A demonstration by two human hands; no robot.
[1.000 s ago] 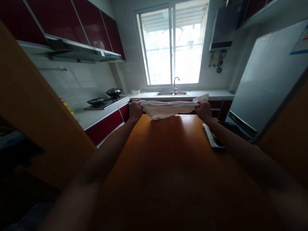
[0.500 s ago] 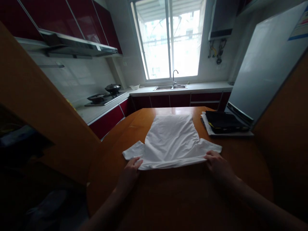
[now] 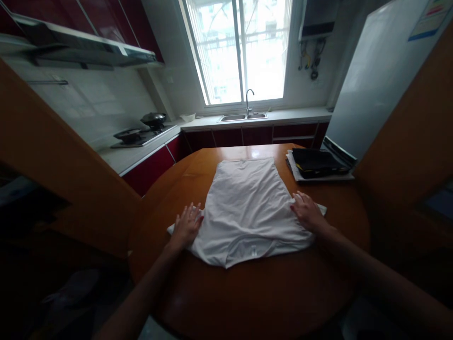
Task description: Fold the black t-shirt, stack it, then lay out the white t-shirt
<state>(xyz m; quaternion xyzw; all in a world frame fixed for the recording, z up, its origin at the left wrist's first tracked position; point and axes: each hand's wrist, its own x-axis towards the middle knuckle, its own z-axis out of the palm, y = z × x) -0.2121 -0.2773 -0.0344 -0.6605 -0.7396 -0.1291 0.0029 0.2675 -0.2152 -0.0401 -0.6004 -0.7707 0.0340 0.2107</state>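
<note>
A white short-sleeved T-shirt (image 3: 247, 203) lies on the round wooden table (image 3: 247, 302), its neckline toward me and its hem toward the window. Soft wrinkles cross its body. On the left sleeve side rests my left hand (image 3: 187, 225), open, fingers spread over the cloth. My right hand (image 3: 307, 211) lies at the opposite sleeve side, palm down, its fingers stretched across the fabric near the armpit. Both hands partly cover the sleeves. The near collar edge droops into a point left of centre.
Folded dark clothes (image 3: 318, 163) are stacked on a pale layer at the table's right back. A refrigerator (image 3: 368, 80) stands behind them. Beyond the table are a counter with a sink (image 3: 242, 117) and a stove with pans (image 3: 129, 135). A wooden panel (image 3: 67, 141) rises at left.
My hands have let go of the near shoulder edge and moved up onto the sleeve sides. The shirt's near edge has spread toward me, showing the neckline. The view has tilted down slightly.
</note>
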